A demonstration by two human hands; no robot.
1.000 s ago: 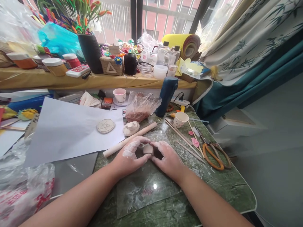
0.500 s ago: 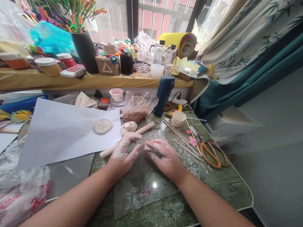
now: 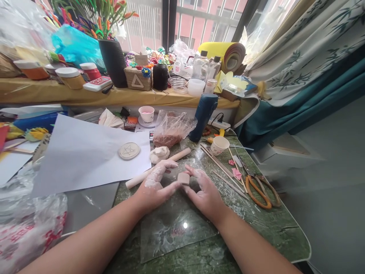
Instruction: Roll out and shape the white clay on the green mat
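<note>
A small pale block of clay [image 3: 184,177] sits between my two clay-dusted hands over a clear plastic sheet [image 3: 173,224] on the green marble table [image 3: 265,228]. My left hand [image 3: 155,185] rests to its left, thumb and fingers reaching toward the block. From the right, my right hand [image 3: 203,190] pinches the block with thumb and fingers curled round it. Just beyond my left hand lies a wooden rolling pin [image 3: 159,167], and behind that a lump of white clay [image 3: 159,154].
A round clay disc with a star [image 3: 129,150] lies on a white paper sheet [image 3: 85,156]. A plastic bag of brown clay [image 3: 172,131], a blue bottle [image 3: 203,116], a paper cup [image 3: 219,145], wooden sticks [image 3: 222,167] and orange scissors [image 3: 261,190] stand around.
My right hand, which covered the clay block half a second ago, has opened back, so the block shows between my thumbs again. The view shifted slightly.
</note>
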